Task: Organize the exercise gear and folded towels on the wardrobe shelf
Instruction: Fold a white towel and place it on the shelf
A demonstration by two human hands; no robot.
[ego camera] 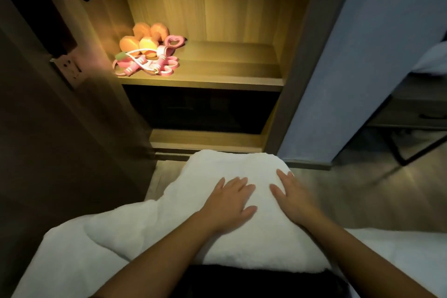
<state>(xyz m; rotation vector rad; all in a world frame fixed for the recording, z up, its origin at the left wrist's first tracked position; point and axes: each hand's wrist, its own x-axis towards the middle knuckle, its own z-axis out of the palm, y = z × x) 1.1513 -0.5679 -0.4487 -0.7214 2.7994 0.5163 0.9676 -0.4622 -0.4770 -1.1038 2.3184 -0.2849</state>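
Note:
A folded white towel (217, 167) lies in front of me, low in the view. My left hand (228, 198) and my right hand (294, 197) both rest flat on top of it, fingers straight and spread. On the lit wooden wardrobe shelf (229, 72), at its left end, sits the exercise gear: orange dumbbells (142, 37), a pink and white jump rope (145, 65) in a tangle, and a pink heart-shaped grip ring (174, 41).
The right part of the shelf is bare wood. Below it is a dark compartment (200, 109) and a lower ledge (205, 139). A wall socket (69, 68) sits on the left panel. White bedding (60, 261) spreads under the towel. A blue wall (350, 80) stands right.

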